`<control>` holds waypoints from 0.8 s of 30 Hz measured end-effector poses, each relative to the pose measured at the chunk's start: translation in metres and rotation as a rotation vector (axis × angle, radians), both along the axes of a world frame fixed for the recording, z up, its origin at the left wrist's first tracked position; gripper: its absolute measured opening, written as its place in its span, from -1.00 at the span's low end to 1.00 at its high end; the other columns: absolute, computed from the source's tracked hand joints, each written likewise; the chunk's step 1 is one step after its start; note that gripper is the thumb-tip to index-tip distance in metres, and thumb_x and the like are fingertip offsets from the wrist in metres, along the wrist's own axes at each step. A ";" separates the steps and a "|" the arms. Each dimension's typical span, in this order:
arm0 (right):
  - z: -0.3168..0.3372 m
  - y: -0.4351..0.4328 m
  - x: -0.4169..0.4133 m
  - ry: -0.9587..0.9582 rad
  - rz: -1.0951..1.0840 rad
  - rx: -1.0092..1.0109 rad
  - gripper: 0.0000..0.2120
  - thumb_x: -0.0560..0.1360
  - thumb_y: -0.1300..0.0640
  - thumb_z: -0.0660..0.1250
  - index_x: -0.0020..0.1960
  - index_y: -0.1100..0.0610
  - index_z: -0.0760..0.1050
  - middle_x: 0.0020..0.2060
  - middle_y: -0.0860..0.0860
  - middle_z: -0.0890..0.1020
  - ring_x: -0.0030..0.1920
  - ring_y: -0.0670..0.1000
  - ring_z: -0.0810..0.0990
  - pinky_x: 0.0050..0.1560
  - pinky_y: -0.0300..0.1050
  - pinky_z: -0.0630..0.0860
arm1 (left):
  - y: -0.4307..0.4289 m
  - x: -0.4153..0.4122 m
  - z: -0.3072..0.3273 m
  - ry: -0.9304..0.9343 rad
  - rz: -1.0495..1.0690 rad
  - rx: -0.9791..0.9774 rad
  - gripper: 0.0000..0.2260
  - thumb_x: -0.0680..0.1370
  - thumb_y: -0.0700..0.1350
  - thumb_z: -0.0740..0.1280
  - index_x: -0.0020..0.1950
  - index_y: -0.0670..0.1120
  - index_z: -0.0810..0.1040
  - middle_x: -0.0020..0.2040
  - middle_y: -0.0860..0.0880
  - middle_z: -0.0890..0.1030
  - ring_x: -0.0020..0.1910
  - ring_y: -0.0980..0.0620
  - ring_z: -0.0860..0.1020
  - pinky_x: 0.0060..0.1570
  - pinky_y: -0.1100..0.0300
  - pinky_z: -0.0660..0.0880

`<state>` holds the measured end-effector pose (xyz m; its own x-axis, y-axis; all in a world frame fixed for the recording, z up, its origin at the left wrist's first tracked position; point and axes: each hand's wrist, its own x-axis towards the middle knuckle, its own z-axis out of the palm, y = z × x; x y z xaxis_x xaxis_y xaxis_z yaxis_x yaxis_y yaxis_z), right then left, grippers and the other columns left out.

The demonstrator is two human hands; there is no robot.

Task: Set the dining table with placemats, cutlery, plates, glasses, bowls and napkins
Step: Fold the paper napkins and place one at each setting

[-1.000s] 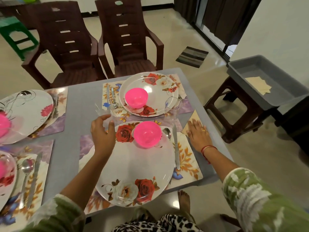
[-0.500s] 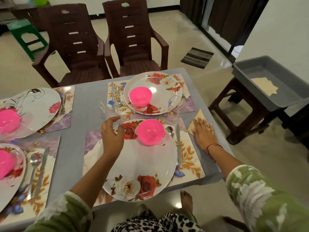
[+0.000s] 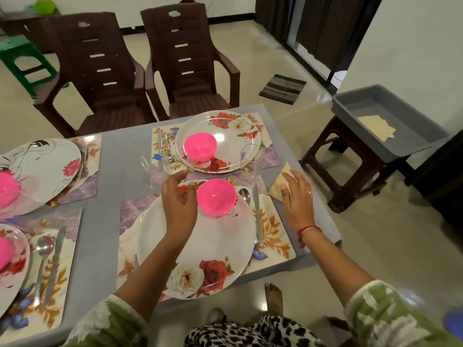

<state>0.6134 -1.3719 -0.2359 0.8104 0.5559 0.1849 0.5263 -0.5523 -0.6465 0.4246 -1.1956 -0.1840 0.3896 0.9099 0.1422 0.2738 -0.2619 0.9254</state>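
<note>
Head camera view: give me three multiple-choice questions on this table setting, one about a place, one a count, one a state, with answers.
1. Where is the napkin under the right hand? A) on the plate B) on the table, right of the knife C) in the grey tub
2. How many brown chairs stand beyond the table? A) one B) two C) four
3. What is the right hand doing? A) pressing flat on the napkin B) gripping a spoon C) lifting a bowl
Answers: 1 B, the beige fold lies past the knife, by the table edge. 2 B, two chair backs show side by side. 3 A, its fingers lie straight over the napkin.
</note>
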 end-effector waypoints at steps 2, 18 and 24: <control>0.010 -0.009 -0.019 0.000 0.014 0.065 -0.55 0.59 -0.04 0.01 0.34 0.15 0.42 0.38 0.12 0.36 0.41 0.08 0.25 0.40 -0.07 0.17 | -0.016 0.012 0.009 -0.049 -0.038 -0.007 -0.74 0.57 -0.08 0.26 0.22 0.16 0.40 0.24 0.07 0.45 0.18 -0.06 0.51 0.12 -0.08 0.54; 0.039 -0.150 0.114 -0.096 -0.055 0.263 -0.70 0.55 0.01 0.14 0.13 0.12 0.54 0.07 0.02 0.48 0.13 -0.07 0.43 0.21 -0.21 0.33 | -0.190 0.204 0.018 -0.143 -0.384 -0.053 -0.73 0.59 -0.20 0.27 0.17 0.14 0.41 0.19 0.06 0.49 0.17 0.24 0.45 0.05 0.39 0.41; 0.041 -0.199 0.212 -0.074 -0.018 0.244 -0.74 0.55 0.02 0.16 0.15 0.08 0.53 0.06 -0.08 0.43 0.13 -0.07 0.44 0.20 -0.05 0.41 | -0.250 0.311 0.016 -0.151 -0.391 -0.053 -0.74 0.58 -0.21 0.27 0.21 0.07 0.41 0.17 0.10 0.47 0.17 0.24 0.43 0.09 0.27 0.42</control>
